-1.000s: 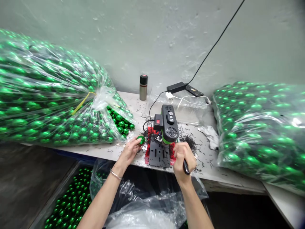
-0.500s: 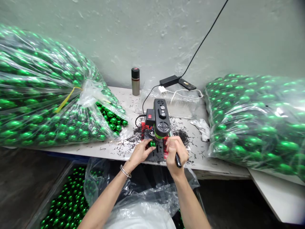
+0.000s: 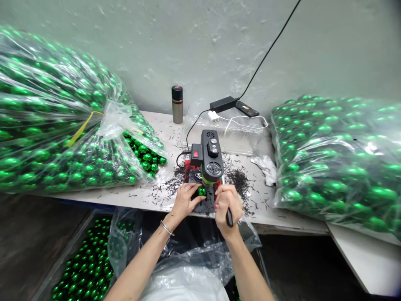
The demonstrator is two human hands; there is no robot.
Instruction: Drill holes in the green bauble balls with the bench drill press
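A shiny green ball (image 3: 202,191) sits at the base of a small black bench machine (image 3: 212,156), just below its head. My left hand (image 3: 185,200) comes in from the left with thumb and fingers closed around this ball. On the other side, my right hand (image 3: 229,207) is wrapped around a black lever handle (image 3: 229,218) at the machine's right. The machine has a red switch (image 3: 195,154) on its left and round vents on top. Black scraps (image 3: 238,184) are scattered about its base. The fingertips of the right hand are partly hidden.
Big clear bags of green balls stand at left (image 3: 62,113) and right (image 3: 338,163). Behind the machine are a bottle (image 3: 177,105), a plastic tray (image 3: 200,136), a power adapter (image 3: 223,104) and cables. A white cloth (image 3: 265,168) lies right. Below left is a bin of green balls (image 3: 86,259).
My left hand and the green ball have shifted slightly right at the machine's base. My right hand has moved a little left and down with the lever.
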